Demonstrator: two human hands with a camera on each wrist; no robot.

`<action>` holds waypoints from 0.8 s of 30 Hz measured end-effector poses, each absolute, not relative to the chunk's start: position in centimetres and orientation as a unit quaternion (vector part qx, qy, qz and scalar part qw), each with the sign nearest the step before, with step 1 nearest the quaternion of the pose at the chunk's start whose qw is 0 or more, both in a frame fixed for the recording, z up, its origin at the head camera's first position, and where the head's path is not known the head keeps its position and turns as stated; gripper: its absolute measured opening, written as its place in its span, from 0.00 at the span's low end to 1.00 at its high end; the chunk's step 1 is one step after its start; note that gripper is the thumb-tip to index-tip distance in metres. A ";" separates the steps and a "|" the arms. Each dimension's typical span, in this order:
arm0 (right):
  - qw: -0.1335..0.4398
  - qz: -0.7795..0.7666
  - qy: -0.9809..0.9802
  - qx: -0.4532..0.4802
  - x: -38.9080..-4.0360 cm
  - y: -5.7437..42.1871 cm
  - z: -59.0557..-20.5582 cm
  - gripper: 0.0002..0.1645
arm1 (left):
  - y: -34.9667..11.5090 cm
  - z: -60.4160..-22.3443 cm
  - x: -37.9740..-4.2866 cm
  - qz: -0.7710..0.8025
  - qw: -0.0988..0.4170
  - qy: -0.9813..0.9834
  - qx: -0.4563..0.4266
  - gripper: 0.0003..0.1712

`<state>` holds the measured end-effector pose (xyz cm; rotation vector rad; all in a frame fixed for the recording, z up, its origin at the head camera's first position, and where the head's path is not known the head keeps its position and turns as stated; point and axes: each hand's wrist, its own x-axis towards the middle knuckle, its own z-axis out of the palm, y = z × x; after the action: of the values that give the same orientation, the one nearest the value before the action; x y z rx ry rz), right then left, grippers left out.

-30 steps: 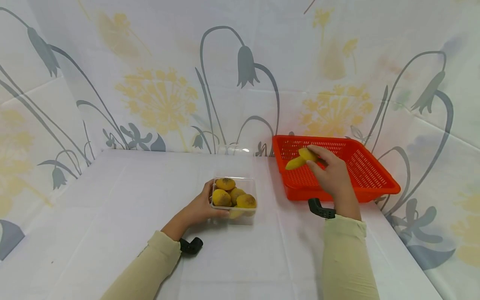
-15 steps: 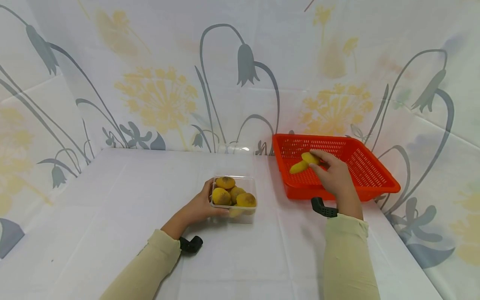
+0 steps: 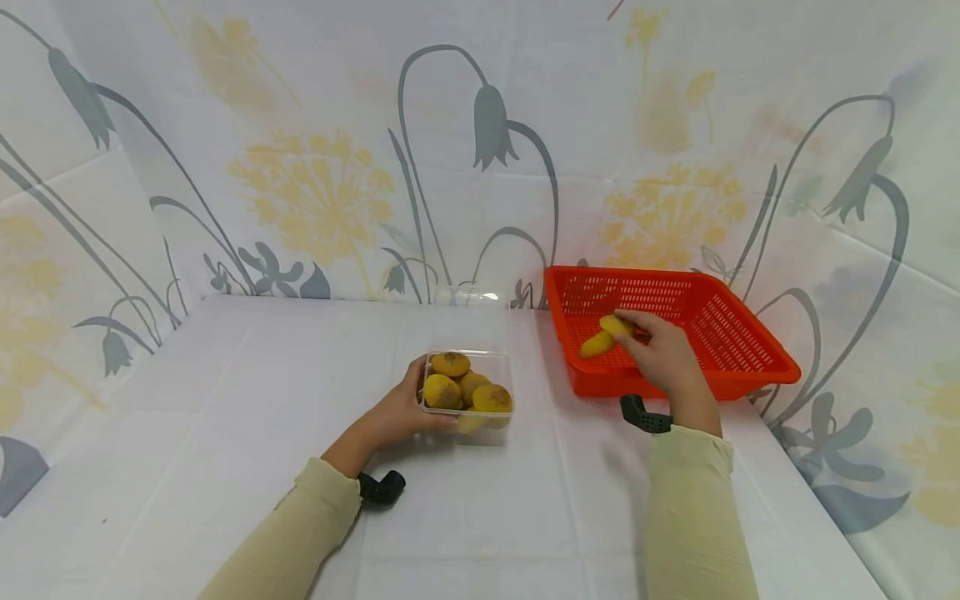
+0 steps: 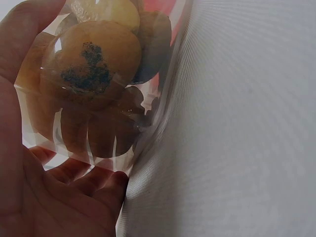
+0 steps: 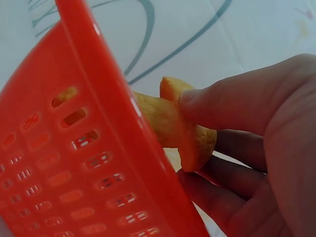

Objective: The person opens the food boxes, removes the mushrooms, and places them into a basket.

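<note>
My left hand point(image 3: 405, 410) grips the left side of a clear plastic box point(image 3: 482, 433), thumb in front and fingers curled behind and under it. Several yellow mushrooms point(image 3: 444, 392) with brown-spotted round caps lie in the box; one dark-spotted cap point(image 4: 94, 64) shows through its wall in the left wrist view. My right hand point(image 3: 663, 354) pinches a yellow mushroom point(image 3: 597, 344) by its cap, over the red basket point(image 3: 750, 333). In the right wrist view the mushroom's stem point(image 5: 158, 116) points past the basket rim point(image 5: 116, 74), partly hidden by it.
The box's clear lid point(image 3: 471, 312) stands raised behind it. A white cloth point(image 3: 285, 350) covers the table. Floral fabric point(image 3: 322, 183) hangs at the back and both sides. The basket's slotted walls rise at the right rear, close to the fabric.
My right hand has lowered slightly with the mushroom, bringing it deeper over the basket. The left hand and the box keep their place.
</note>
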<state>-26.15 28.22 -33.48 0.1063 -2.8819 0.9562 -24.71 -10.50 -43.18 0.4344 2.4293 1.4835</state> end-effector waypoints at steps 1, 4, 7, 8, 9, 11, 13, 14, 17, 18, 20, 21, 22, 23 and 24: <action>0.048 0.311 -0.949 0.034 -26.2 28.3 -33.6 0.30 | -10.5 -43.2 -24.7 0.511 0.131 0.836 0.150 0.68; 0.042 0.306 -0.950 0.036 -26.4 28.3 -33.7 0.30 | -10.5 -43.1 -24.7 0.511 0.130 0.837 0.148 0.68; 0.039 0.298 -0.953 0.040 -26.5 28.4 -33.8 0.29 | -10.5 -43.1 -24.7 0.511 0.131 0.837 0.147 0.68; 0.039 0.295 -0.954 0.041 -26.5 28.3 -33.8 0.29 | -10.5 -43.1 -24.7 0.511 0.131 0.837 0.147 0.68; 0.038 0.292 -0.955 0.042 -26.5 28.3 -33.8 0.30 | -10.5 -43.1 -24.6 0.511 0.131 0.837 0.146 0.68; 0.029 0.288 -0.956 0.037 -26.5 28.3 -33.8 0.30 | -10.5 -43.1 -24.7 0.510 0.130 0.837 0.147 0.68; 0.015 0.286 -0.958 0.026 -26.5 28.2 -33.7 0.31 | -10.5 -43.1 -24.7 0.510 0.130 0.837 0.149 0.68; 0.008 0.285 -0.958 0.021 -26.5 28.2 -33.7 0.31 | -10.5 -43.1 -24.7 0.509 0.129 0.837 0.149 0.68; -0.013 0.283 -0.959 0.011 -26.5 28.1 -33.6 0.33 | -10.5 -43.1 -24.7 0.510 0.130 0.837 0.148 0.68; -0.018 0.281 -0.960 0.009 -26.5 28.0 -33.6 0.33 | -10.5 -43.1 -24.7 0.510 0.130 0.837 0.147 0.68; -0.026 0.277 -0.960 0.009 -26.6 28.0 -33.6 0.33 | -10.4 -43.0 -24.6 0.511 0.131 0.837 0.144 0.68; -0.030 0.277 -0.960 0.009 -26.6 27.9 -33.6 0.33 | -10.4 -42.9 -24.6 0.511 0.131 0.837 0.143 0.69; -0.033 0.276 -0.961 0.009 -26.7 27.9 -33.6 0.33 | -10.4 -42.9 -24.6 0.511 0.132 0.837 0.142 0.69; -0.037 0.275 -0.961 0.009 -26.7 27.8 -33.7 0.33 | -10.4 -42.9 -24.5 0.511 0.132 0.837 0.142 0.69; -0.039 0.272 -0.961 0.009 -26.8 27.8 -33.7 0.33 | -10.4 -42.9 -24.5 0.511 0.132 0.838 0.142 0.69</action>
<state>-26.76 27.81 -33.66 0.0290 -3.0987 0.8766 -24.54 -10.41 -42.89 0.4123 2.4310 1.4821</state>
